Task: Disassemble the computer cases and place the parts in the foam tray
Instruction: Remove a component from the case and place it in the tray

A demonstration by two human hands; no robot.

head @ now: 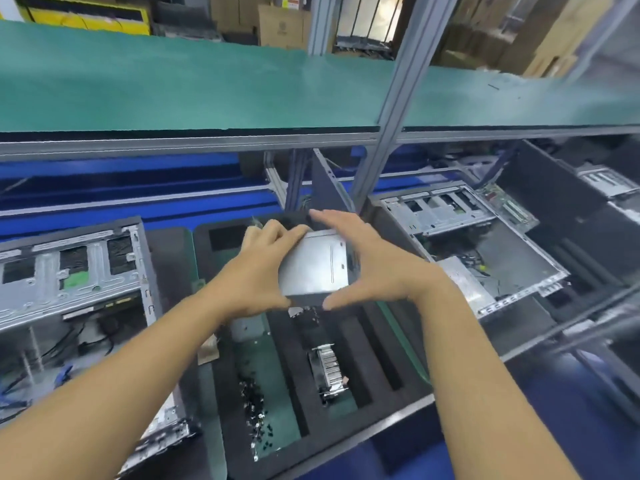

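A grey metal box-shaped part, likely a power supply, hangs above the black foam tray. My left hand grips its left side, fingers curled over the top edge. My right hand cups its right side with spread fingers and the thumb under the lower edge. One tray slot holds a finned heatsink with fan. A pile of small black screws lies in another. Open computer cases sit at the left and at the right.
A green-topped shelf on aluminium posts overhangs the bench. A blue conveyor strip runs behind the cases. A grey side panel stands upright behind the tray. Cardboard boxes stand in the background.
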